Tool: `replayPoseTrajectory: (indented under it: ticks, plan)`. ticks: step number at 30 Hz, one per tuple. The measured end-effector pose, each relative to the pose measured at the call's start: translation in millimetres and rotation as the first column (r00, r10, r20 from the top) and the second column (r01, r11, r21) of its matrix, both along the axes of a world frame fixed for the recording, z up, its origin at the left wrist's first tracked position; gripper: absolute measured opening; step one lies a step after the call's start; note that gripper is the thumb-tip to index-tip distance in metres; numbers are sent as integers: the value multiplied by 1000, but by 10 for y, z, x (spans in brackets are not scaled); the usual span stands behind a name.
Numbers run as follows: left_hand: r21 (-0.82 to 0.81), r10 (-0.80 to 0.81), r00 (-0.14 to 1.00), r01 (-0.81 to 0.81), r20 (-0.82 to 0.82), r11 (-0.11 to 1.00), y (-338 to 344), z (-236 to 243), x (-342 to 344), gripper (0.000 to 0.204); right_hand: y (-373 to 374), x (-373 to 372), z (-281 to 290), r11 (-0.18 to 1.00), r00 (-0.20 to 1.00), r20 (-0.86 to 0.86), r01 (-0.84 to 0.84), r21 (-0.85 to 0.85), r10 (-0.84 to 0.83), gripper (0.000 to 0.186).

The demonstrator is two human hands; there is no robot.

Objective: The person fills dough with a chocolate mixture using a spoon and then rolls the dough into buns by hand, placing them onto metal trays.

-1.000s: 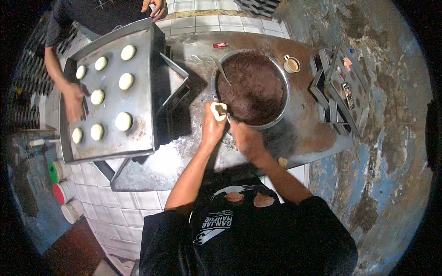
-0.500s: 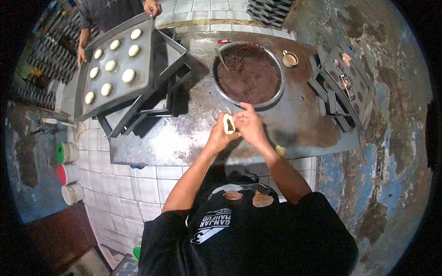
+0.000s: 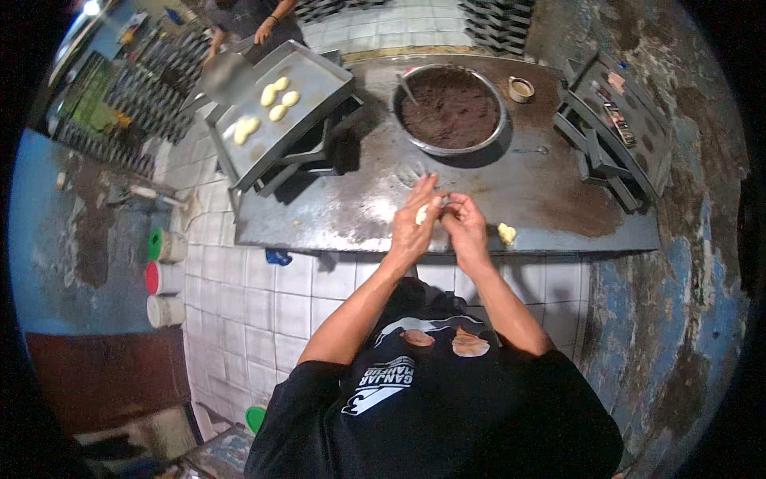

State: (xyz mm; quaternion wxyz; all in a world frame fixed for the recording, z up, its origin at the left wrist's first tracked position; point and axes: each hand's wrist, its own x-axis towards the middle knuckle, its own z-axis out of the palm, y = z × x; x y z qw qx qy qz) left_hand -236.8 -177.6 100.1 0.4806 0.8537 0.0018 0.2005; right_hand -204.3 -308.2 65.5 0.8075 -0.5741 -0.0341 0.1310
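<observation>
My left hand (image 3: 413,223) is closed around a small piece of pale dough (image 3: 421,214), which shows between thumb and palm above the table's near edge. Beside it, my right hand (image 3: 467,230) has its fingers bent and pinched together, the tips at my left thumb. Whether they grip the dough's edge is hidden. A pale dough lump (image 3: 507,233) lies on the table to the right of my right hand. Beyond both hands stands a round metal basin (image 3: 501,128) of dark brown crumbly filling (image 3: 451,112), a spoon (image 3: 407,89) stuck in it.
At left, stacked metal trays (image 3: 323,68) carry several pale dough pieces (image 3: 278,112); a co-worker's hand (image 3: 264,32) is behind them. A small cup (image 3: 520,89) and a spoon (image 3: 531,150) lie right of the basin. More trays (image 3: 594,132) stand at the table's right end.
My right hand's fingers have curled in, and the dough's opening no longer shows. The tray of spaced dough pieces is gone from above the left stack, uncovering another tray with bunched pieces.
</observation>
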Motion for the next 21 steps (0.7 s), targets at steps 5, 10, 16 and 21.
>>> replayPoseTrajectory:
  ticks: [5, 10, 16, 21]
  plan:
    - [-126, -193, 932, 161, -307, 979, 123, 162, -334, 53, -331, 138, 184, 853, 865, 52, -479, -209, 498, 16]
    - [163, -140, 955, 187, -261, 969, 397, 417, -573, 37, -25, -131, 874, 911, 608, 681, -224, -347, 409, 21]
    - [-102, 23, 892, -78, -452, 992, 561, 893, -828, 78, 415, 211, 921, 778, 750, 223, -623, -76, 623, 55]
    - [-335, -118, 968, 37, -223, 941, 1041, 620, -848, 81, 968, 210, 1375, 538, 457, 283, -718, -442, 843, 48]
